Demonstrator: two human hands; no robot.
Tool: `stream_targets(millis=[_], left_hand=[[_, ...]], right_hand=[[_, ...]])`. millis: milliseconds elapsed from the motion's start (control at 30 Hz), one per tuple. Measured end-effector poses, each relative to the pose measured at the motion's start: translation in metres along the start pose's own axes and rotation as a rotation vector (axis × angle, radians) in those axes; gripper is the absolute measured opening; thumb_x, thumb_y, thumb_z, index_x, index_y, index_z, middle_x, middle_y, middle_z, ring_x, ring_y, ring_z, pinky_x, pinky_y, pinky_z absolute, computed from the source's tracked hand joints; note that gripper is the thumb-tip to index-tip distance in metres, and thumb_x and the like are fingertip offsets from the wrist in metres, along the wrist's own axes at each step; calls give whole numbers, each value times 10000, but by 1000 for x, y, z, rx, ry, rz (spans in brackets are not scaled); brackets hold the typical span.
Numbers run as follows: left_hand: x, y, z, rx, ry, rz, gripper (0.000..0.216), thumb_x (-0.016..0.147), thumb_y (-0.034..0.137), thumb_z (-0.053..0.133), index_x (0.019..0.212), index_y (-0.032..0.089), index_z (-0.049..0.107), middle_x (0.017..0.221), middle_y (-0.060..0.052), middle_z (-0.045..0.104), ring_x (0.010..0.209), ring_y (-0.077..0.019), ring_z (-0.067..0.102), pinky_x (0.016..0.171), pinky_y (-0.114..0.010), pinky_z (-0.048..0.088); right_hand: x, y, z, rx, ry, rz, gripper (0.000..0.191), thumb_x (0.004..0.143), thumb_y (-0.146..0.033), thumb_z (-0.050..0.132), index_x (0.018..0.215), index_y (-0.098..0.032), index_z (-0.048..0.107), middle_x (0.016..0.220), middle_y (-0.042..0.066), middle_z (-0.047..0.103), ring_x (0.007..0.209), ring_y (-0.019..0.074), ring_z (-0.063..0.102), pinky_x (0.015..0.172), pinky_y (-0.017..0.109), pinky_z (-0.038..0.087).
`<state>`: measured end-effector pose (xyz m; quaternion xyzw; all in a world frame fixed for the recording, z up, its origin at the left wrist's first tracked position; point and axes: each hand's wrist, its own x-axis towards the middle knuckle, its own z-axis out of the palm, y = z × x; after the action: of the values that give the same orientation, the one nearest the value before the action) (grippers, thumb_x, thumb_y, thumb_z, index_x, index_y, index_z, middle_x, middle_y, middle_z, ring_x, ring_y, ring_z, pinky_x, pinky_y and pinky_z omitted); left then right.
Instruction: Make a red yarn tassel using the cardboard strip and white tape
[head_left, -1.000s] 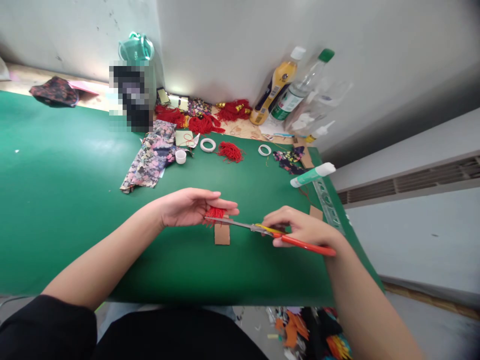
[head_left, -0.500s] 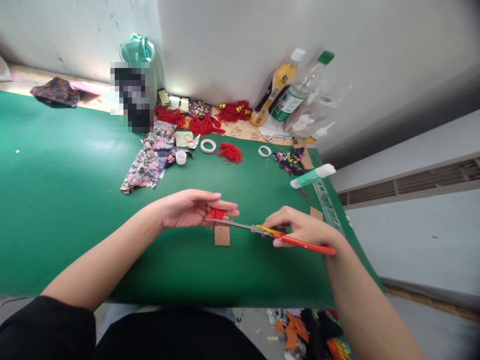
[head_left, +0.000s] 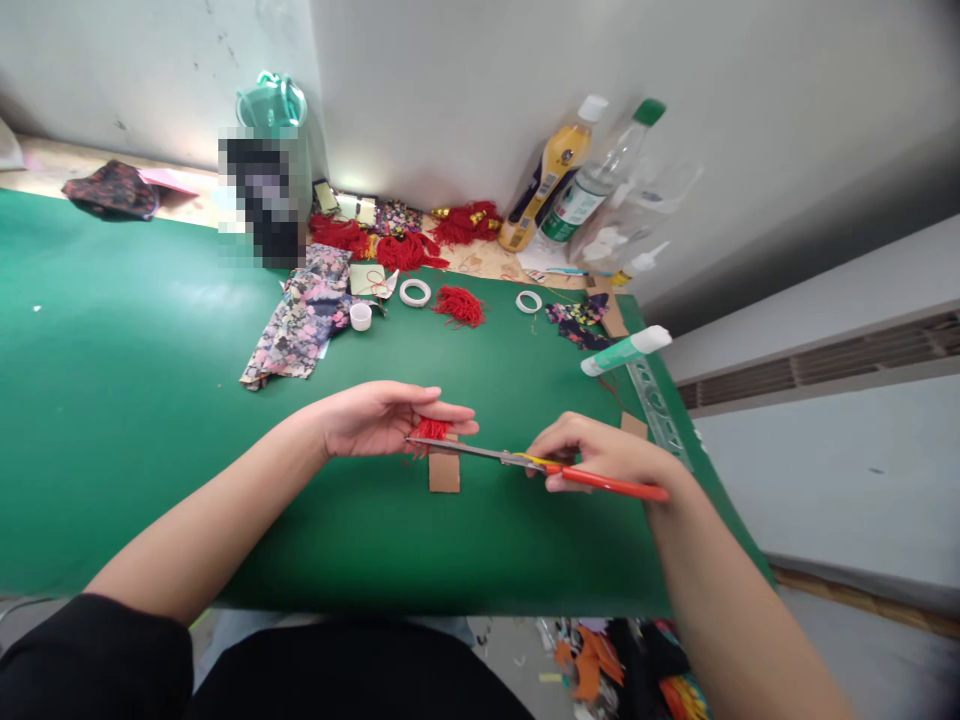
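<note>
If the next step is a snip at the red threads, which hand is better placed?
Right, I'd judge. The right hand grips the scissors, whose blades reach across the lower part of the red threads in this view. The left hand is occupied holding those threads.

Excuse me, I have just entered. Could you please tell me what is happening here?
A person's left hand holds a red thread bundle near a brown rectangular cardboard piece. The right hand holds red-and-yellow-handled metal scissors, blades across the thread; whether they are cutting is unclear. Another red thread bundle lies farther back on the green table.
</note>
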<state>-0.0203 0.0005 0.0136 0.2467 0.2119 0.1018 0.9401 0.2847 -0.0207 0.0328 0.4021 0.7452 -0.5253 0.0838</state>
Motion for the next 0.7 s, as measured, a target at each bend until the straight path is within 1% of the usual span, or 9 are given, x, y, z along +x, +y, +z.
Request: stream_targets(millis=[167, 400, 567, 700], left_hand=[[0, 0, 0, 14, -1, 7, 359, 922, 323, 503, 1145, 99, 674, 1356, -107, 599, 1307, -242, 515, 1151, -374, 295], [-1, 0, 0, 32, -4, 1, 364, 916, 343, 516, 1152, 122, 683, 1372, -96, 586, 1332, -249, 491, 1155, -371, 292], [-1, 0, 1, 31, 17, -5, 351, 910, 342, 524, 1129, 126, 694, 1336, -84, 618, 1294, -236, 530, 1143, -360, 309], [-2, 0, 1, 43, 20, -3, 353, 913, 347, 522, 1135, 130, 691, 1338, -86, 617, 1294, -243, 528, 1133, -372, 316]], right_hand=[[1, 2, 0, 7, -9, -24, 644, 713, -724, 600, 812, -103, 738, 604, 38, 613, 513, 101, 466, 498, 235, 346], [1, 3, -1, 31, -29, -37, 598, 724, -697, 613, 770, -113, 730, 540, 10, 565, 481, 92, 445, 465, 222, 322], [1, 2, -1, 76, -46, -10, 603, 718, -705, 613, 759, -112, 718, 502, -8, 527, 443, 89, 451, 454, 222, 329], [2, 2, -1, 128, -77, 15, 597, 724, -701, 608, 782, -117, 714, 467, -27, 493, 411, 87, 446, 439, 220, 339]])
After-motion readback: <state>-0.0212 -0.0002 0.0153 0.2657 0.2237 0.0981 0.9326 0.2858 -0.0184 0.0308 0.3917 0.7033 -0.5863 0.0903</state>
